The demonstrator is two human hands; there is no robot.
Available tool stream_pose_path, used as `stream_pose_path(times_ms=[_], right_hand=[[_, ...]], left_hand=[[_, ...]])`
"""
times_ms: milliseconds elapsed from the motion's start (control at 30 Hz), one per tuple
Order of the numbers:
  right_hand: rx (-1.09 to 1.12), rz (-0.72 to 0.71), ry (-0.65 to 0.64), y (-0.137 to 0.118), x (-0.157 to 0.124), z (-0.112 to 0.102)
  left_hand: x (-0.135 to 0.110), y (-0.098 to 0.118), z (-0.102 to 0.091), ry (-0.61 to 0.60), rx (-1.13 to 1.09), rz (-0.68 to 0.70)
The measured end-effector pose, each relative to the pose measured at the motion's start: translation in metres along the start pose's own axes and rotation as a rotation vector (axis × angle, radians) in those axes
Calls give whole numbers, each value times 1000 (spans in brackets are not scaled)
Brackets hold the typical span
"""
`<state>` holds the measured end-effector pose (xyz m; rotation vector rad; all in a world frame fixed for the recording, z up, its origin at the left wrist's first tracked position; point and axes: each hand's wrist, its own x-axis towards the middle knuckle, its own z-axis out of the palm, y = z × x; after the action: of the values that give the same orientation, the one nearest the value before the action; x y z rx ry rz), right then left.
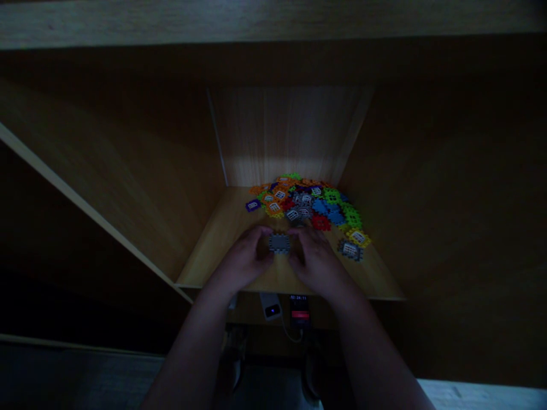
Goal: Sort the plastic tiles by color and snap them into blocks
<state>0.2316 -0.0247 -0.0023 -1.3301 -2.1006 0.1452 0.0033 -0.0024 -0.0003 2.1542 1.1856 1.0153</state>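
A small grey interlocking block piece (279, 243) sits between my two hands just above a light wooden desk (222, 239). My left hand (245, 256) grips its left side with curled fingers. My right hand (314, 256) pinches its right side the same way. Behind them lies a pile of coloured interlocking tiles (305, 202) in orange, green, blue, red, grey and purple. A grey tile (350, 249) and a yellow tile (358, 237) lie apart at the pile's right edge, close to my right hand.
Tall wooden side panels (141, 188) wall in the desk on both sides, with a back panel (286, 136) behind the pile. Below the desk's front edge hang a white device (270, 307) and a small screen with red light (299, 310). The scene is dim.
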Motion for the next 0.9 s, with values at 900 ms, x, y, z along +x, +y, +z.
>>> stream_pose_path(times_ms=[900], right_hand=[[-271,188,239,13,-2,14]], left_hand=[[0,1,1,13,29,3]])
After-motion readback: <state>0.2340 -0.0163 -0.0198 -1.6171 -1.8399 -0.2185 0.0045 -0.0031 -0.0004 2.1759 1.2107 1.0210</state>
